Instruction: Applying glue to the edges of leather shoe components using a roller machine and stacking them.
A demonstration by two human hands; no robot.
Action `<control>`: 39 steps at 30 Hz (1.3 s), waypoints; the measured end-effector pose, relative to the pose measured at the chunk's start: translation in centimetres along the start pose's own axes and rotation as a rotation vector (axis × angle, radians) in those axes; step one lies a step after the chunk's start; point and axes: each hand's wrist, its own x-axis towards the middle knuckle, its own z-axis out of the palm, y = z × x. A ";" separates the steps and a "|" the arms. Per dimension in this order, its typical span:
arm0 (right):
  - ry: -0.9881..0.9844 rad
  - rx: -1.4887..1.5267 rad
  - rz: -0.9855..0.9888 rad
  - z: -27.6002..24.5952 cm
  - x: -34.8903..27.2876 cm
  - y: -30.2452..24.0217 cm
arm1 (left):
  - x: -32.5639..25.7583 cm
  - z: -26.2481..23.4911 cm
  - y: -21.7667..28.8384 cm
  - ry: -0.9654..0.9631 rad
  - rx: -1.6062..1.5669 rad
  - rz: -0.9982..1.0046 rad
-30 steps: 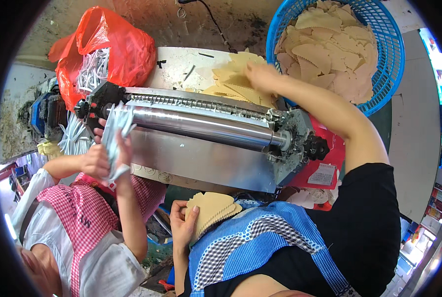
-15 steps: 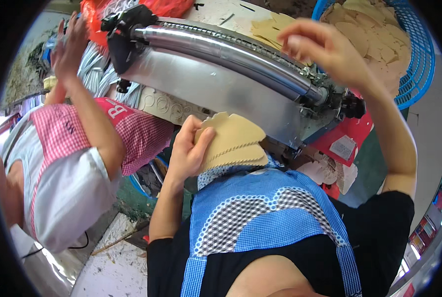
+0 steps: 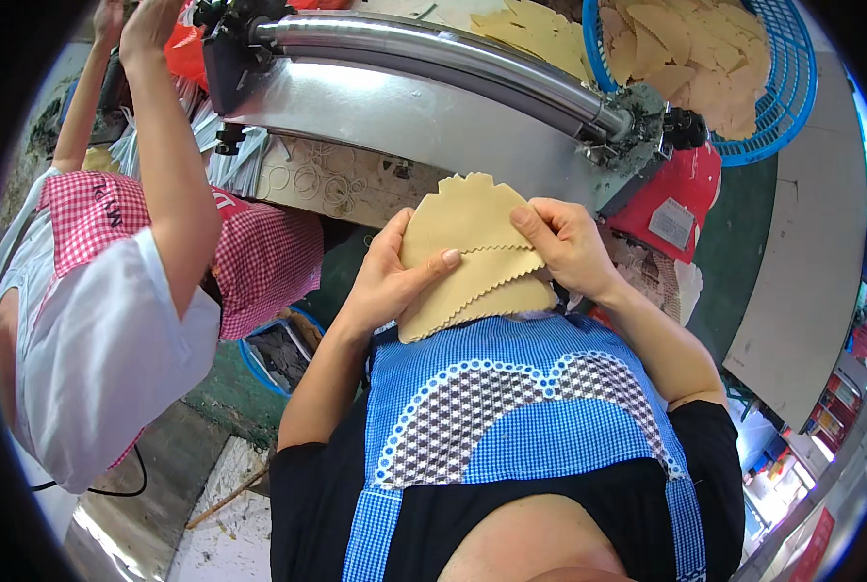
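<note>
Hands pinch fanned tan pieces from both sides, thumbs on top, forearms angled inward.

Head-worn fisheye, looking down
Set above the wearer's chest, it faces the hands closely, the roller machine farther ahead.

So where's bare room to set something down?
The grey table right of the blue basket looks bare; so does the metal plate between the roller and the held tan pieces, though possibly sloped. Crowded: behind the roller, with yellowish pieces, and at left, with white strips and another person's arms.
</note>
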 end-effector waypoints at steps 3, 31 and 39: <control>0.140 -0.108 -0.208 0.0 -0.1 0.4 | -0.2 0.3 -0.1 -0.032 0.098 -0.034; 0.358 0.421 -0.045 -0.9 -1.3 -0.5 | -1.9 -4.2 -1.0 0.270 0.335 0.021; 0.305 0.879 0.067 -1.9 4.7 1.0 | -1.0 -2.0 0.5 0.148 0.248 0.116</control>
